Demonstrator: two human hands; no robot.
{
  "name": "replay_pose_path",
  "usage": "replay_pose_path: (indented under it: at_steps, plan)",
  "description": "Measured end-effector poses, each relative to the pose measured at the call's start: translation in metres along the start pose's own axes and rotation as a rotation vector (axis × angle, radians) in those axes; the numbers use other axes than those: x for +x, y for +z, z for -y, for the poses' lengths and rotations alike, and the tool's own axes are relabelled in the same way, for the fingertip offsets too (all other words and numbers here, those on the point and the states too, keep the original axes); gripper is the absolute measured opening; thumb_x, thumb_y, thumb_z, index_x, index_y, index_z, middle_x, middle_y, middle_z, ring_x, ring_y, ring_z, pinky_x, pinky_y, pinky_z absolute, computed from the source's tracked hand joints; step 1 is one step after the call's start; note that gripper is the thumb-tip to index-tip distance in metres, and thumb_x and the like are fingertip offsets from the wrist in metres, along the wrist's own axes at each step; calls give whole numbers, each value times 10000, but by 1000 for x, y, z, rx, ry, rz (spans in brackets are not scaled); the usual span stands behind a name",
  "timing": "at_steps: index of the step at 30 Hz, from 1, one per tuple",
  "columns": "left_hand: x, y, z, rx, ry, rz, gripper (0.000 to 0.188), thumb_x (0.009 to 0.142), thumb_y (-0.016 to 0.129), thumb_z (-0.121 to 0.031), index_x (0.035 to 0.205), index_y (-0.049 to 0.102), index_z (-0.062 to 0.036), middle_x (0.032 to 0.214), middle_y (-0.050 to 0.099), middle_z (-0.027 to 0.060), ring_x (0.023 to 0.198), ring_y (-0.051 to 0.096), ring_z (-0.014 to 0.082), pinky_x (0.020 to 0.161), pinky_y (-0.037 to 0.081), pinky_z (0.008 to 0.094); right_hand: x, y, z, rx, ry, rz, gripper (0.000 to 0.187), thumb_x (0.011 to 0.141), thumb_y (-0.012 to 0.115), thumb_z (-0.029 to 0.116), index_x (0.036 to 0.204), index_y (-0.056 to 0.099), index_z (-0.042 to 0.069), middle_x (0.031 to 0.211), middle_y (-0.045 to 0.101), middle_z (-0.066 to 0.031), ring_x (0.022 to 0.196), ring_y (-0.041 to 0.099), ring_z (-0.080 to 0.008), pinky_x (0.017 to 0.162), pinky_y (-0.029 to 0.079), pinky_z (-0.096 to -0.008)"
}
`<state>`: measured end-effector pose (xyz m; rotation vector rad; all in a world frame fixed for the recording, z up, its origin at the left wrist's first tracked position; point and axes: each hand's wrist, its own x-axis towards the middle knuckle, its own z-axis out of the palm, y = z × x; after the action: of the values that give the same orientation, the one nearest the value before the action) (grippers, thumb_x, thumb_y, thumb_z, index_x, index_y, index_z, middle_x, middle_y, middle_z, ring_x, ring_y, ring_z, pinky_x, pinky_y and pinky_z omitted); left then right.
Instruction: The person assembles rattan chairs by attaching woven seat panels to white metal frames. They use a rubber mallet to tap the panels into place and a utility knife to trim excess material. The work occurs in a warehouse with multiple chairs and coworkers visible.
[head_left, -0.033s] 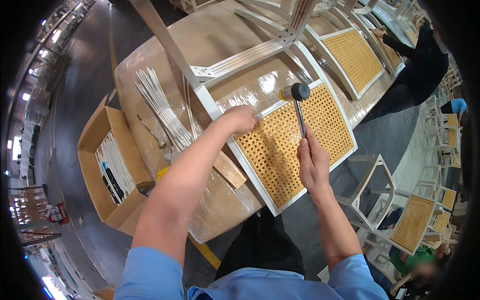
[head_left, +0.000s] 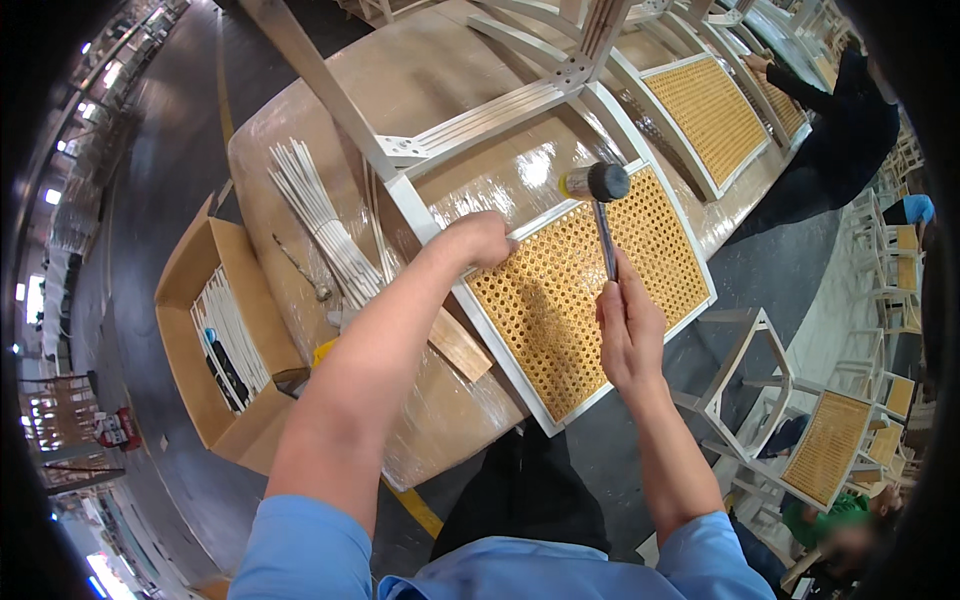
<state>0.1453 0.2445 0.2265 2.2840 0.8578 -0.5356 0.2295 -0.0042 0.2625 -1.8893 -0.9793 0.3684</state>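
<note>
While the right hand [head_left: 632, 330] grips a mallet [head_left: 607, 184], the left hand [head_left: 480, 241] touches cane [head_left: 560, 310].

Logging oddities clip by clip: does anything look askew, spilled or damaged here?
Nothing stands out. The near cane panel looks unbroken where visible, and the right hand grips the mallet. The strips fan out at one end but lie bunched, not scattered.

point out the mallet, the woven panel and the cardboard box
Mallet [head_left: 609, 182]: head view, on the dark end of its head.
Woven panel [head_left: 572, 292]: head view, near the middle of its weave.
Cardboard box [head_left: 248, 286]: head view, on its right-hand wall.
</note>
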Motion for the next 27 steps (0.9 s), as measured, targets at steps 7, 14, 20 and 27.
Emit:
replay_pose_path:
  at_steps: [7,14,20,27]
  plan:
    - [29,-2,-22,77,-23,185,434,923,745,-406,1280,730,-160,1176,748,145,1041,713,277,946,546,391,6,10,-43,-359,122,235,425,1050,548,102,1472,536,55,892,697,-251,772,714,-388,686,543,-413]
    - [20,-5,-18,-33,-94,160,455,903,765,-421,1296,728,-194,1194,752,127,1033,719,253,909,558,394,-1,12,-34,-195,50,162,421,1040,553,141,1453,547,63,827,659,-264,727,678,-420,674,526,-481]
    - [21,-9,-13,-10,-74,157,433,918,759,-381,1280,732,-146,1120,764,138,894,707,227,805,561,368,1,13,-41,-157,3,108,445,1033,555,138,1472,516,76,803,660,-270,743,676,-441,694,525,-505]
    - [25,-11,9,-184,54,287,515,968,708,-358,1434,623,-157,1365,670,169,1200,638,228,1013,488,353,25,-19,-39,-246,118,171,436,1038,565,151,1468,528,92,911,686,-277,801,689,-444,727,538,-497]
